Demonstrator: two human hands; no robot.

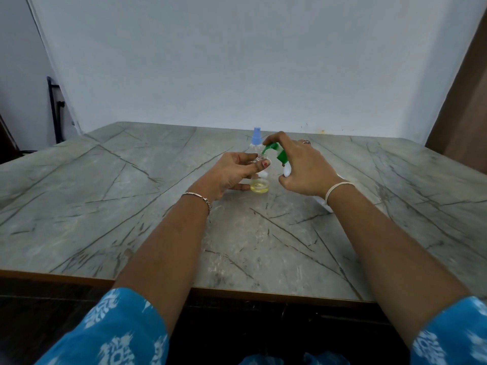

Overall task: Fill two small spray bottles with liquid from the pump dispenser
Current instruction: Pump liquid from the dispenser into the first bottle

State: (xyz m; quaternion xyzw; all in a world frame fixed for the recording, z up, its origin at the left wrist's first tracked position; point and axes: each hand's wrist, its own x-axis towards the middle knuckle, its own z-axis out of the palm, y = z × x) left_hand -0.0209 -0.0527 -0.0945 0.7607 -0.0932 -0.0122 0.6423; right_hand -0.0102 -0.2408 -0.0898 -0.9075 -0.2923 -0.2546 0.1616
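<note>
Both hands busy, pumping away

Left hand (232,175) pinches the open spray bottle (259,187), a bit of yellow liquid inside. Right hand (303,167) grips the green pump dispenser (280,154) right beside it. The blue-capped spray bottle (256,139) stands just behind.

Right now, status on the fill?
Left hand holds open bottle, barely filled. Right hand grips pump, nozzle at mouth. Capped bottle behind, not in the way.

The table (131,206) across the middle looks like smooth grey stone with dark cracks. It is a bit dull and has a brown wood edge low in the frame. The small bottle (259,186) is clear, shiny plastic. Behind it, a cap (256,139) is pale blue plastic. The pump (281,157) has a glossy green plastic top and a white plastic body. The sleeves (118,333) in the bottom corners are blue printed cloth. The bracelet (203,200) is thin metal.
</note>
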